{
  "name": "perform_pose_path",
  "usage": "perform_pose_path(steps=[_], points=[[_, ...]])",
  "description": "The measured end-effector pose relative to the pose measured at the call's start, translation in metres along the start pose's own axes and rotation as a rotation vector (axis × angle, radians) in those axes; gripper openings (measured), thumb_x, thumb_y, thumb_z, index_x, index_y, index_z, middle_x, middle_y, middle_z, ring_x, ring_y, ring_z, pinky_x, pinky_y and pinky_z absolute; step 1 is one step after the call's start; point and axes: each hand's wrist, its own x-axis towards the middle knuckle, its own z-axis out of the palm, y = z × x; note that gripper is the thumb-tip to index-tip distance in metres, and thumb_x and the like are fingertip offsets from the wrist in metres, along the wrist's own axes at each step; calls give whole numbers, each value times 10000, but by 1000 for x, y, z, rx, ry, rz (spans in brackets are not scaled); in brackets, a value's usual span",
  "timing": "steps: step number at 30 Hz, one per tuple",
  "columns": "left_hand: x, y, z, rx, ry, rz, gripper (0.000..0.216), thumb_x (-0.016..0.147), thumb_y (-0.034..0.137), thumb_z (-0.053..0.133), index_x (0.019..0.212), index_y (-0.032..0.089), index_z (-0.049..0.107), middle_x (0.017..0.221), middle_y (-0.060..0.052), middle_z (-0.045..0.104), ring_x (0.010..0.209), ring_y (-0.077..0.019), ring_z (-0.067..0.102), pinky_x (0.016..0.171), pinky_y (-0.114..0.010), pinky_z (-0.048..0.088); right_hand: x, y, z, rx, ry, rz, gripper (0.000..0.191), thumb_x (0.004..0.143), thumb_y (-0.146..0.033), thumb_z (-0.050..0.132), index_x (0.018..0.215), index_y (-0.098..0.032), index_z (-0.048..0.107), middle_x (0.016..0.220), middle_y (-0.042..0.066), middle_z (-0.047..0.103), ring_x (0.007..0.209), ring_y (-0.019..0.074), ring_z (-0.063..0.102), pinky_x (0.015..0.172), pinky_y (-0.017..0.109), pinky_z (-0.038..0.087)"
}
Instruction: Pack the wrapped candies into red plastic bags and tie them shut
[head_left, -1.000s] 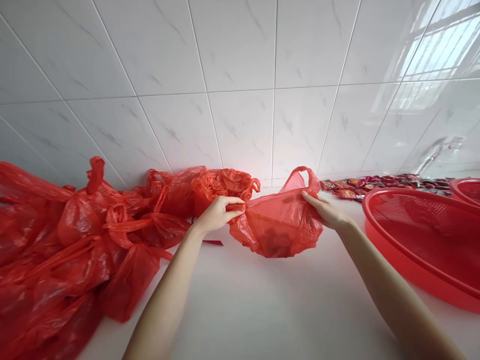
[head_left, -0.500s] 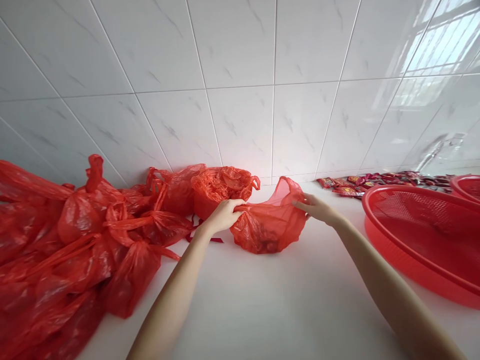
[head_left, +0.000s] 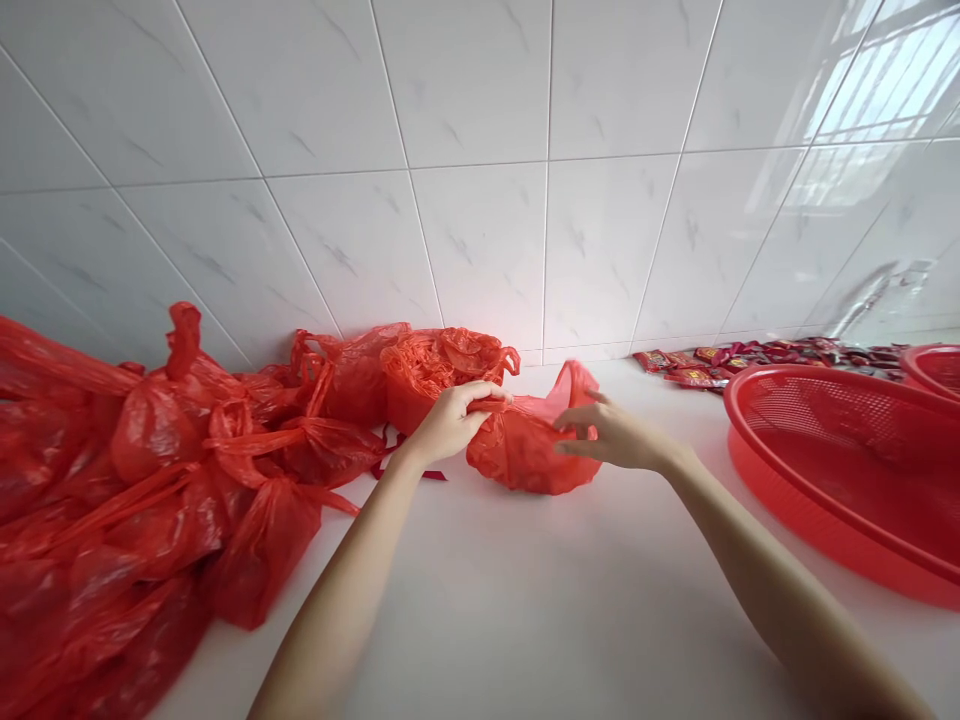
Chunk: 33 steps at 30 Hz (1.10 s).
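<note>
A thin red plastic bag (head_left: pixel 529 460) sits on the white counter in front of me, its mouth gaping on the right side and its contents hidden. My left hand (head_left: pixel 454 425) is closed on the left part of its rim, thumb and fingers pinching the plastic. At the bag's right side is my right hand (head_left: pixel 611 432), slightly blurred, with its fingers apart and curved against or just in front of the plastic. Behind my left hand lies a bundle of crumpled red plastic bags (head_left: pixel 450 355).
Tied, filled red bags (head_left: pixel 255 520) are heaped along the left. A large red plastic basket (head_left: pixel 832 480) stands at the right, with part of a second red basket (head_left: pixel 934 370) beyond it. Small red packets (head_left: pixel 705 375) lie along the tiled wall (head_left: pixel 480 250).
My right hand has left the bag's right rim and moved left and slightly down across its side. My left hand keeps its hold, and the bag looks lower and more gathered.
</note>
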Motion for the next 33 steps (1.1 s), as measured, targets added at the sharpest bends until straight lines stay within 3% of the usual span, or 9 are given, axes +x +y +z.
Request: perform_pose_path(steps=[4, 7, 12, 16, 18, 21, 24, 29, 33], points=[[-2, 10, 0, 7, 6, 61, 319, 780, 97, 466, 950, 179, 723, 1061, -62, 733, 1064, -209, 671, 960, -350, 539, -2, -4, -3, 104, -47, 6, 397, 935, -512, 475, 715, -207, 601, 550, -48, 414, 496, 108, 364, 498, 263, 297], [-5, 18, 1, 47, 6, 110, 344, 758, 52, 454, 924, 191, 720, 1017, -54, 717, 1032, -197, 665, 912, -319, 541, -8, -13, -11, 112, -31, -24, 459, 963, -482, 394, 592, -213, 427, 549, -71, 225, 483, 92, 209, 487, 265, 223], [-12, 32, 4, 90, -14, 219, 315, 723, -2, 438, 762, 178, 693, 1170, -66, 659, 907, -157, 656, 754, -270, 540, -23, -27, -25, -1, -17, 84, 469, 1008, -431, 311, 598, -215, 380, 566, -56, 231, 501, 110, 237, 501, 285, 231], [-16, 38, 6, 101, -101, 258, 329, 665, -34, 425, 704, 169, 681, 1293, -67, 636, 875, -150, 667, 741, -282, 530, -29, -27, -29, -211, -14, 173, 321, 980, -344, 410, 840, -210, 666, 572, -26, 444, 542, 146, 439, 543, 295, 296], [-17, 39, 8, 72, -172, 253, 316, 652, -27, 427, 679, 170, 673, 1226, -62, 684, 869, -157, 671, 691, -264, 512, -31, -27, -29, -255, -87, 179, 257, 918, -329, 535, 1066, -211, 709, 756, 36, 627, 712, 197, 585, 611, 298, 379], [-18, 41, 12, 16, -308, 224, 284, 639, -8, 430, 653, 175, 648, 1068, -47, 742, 868, -162, 667, 680, -247, 489, -32, -28, -25, -265, -187, 164, 417, 817, -323, 662, 1224, -232, 658, 1042, 92, 679, 975, 279, 621, 696, 315, 448], [-18, 46, 15, 40, -408, 150, 212, 626, 14, 430, 601, 176, 564, 832, -21, 713, 749, -143, 618, 630, -239, 438, -34, -30, -17, -304, -231, 196, 541, 757, -272, 693, 1286, -228, 586, 1075, 98, 658, 979, 299, 618, 674, 316, 453], [-20, 57, 22, 275, -514, -17, 316, 738, 154, 549, 559, 197, 292, 545, 46, 334, 508, -99, 249, 483, -292, 195, -34, -30, -6, -382, -268, 256, 939, 662, -116, 707, 1520, -230, 344, 1229, 157, 571, 756, 210, 628, 602, 280, 403], [-21, 57, 31, 322, -451, -113, 537, 961, 480, 427, 560, 209, 195, 524, 37, 188, 457, -110, 182, 490, -314, 165, -35, -30, -3, -404, -267, 256, 1158, 603, -86, 746, 1598, -247, 174, 1335, 208, 513, 701, 179, 618, 580, 274, 377]])
